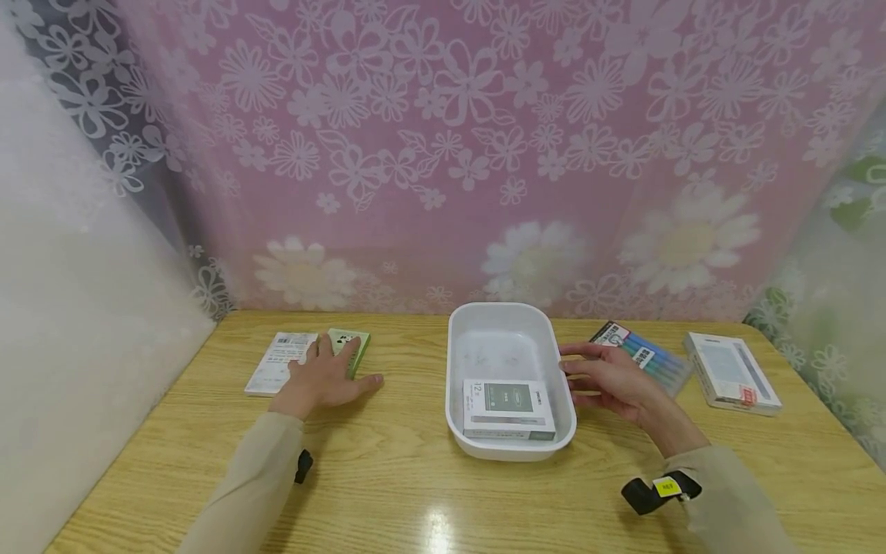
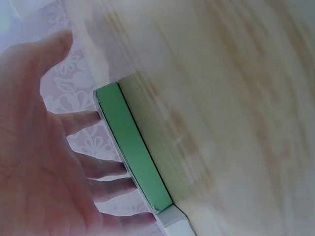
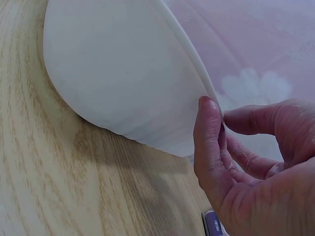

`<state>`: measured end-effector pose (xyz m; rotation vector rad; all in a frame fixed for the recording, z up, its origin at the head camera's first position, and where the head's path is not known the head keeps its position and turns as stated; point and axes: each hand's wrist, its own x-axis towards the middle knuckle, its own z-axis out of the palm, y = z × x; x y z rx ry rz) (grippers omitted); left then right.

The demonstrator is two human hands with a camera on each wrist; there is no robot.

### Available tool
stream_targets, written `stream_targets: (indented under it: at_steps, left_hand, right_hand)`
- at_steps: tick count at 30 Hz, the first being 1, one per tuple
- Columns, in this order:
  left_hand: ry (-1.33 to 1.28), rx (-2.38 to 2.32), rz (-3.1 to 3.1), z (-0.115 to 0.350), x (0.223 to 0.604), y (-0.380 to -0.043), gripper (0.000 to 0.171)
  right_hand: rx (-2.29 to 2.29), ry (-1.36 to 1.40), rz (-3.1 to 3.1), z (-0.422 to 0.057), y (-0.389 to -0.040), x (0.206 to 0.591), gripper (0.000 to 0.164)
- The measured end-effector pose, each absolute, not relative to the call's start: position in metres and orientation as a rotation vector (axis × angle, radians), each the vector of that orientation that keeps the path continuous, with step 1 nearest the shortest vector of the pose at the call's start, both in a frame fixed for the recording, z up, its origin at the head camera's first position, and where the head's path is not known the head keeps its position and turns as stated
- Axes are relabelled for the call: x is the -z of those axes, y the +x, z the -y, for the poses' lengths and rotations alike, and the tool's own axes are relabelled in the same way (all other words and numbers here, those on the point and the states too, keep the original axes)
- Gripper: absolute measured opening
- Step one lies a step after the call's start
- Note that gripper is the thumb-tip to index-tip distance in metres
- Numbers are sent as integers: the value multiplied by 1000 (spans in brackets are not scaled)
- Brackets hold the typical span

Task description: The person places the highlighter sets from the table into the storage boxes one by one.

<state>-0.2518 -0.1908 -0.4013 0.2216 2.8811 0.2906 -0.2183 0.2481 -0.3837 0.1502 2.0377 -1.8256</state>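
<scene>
In the head view my left hand (image 1: 323,378) is spread over a green box (image 1: 356,362) and the edge of a white printed box (image 1: 272,368). The left wrist view shows its fingertips at the upper edge of the green box (image 2: 130,145), thumb held apart. On the right, my right hand (image 1: 618,382) is at the side of a white plastic basin (image 1: 454,415). Its thumb and finger pinch the basin's rim (image 3: 199,69) in the right wrist view. Inside the basin's near end lies a white box with a grey-green label (image 1: 508,410).
Right of the basin, partly behind my right hand, lies a clear pack of blue-green pens (image 1: 657,360). A flat white box with a red sticker (image 1: 735,373) sits farther right. A flowered pink curtain (image 1: 429,254) hangs behind the wooden table (image 1: 388,485).
</scene>
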Motion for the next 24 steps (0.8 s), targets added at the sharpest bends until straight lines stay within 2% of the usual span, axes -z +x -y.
stream_targets:
  at_steps: [24]
  left_hand:
    - [217, -333, -2981, 183, 400, -251, 57]
  right_hand:
    - [1834, 148, -2033, -249, -219, 386, 56]
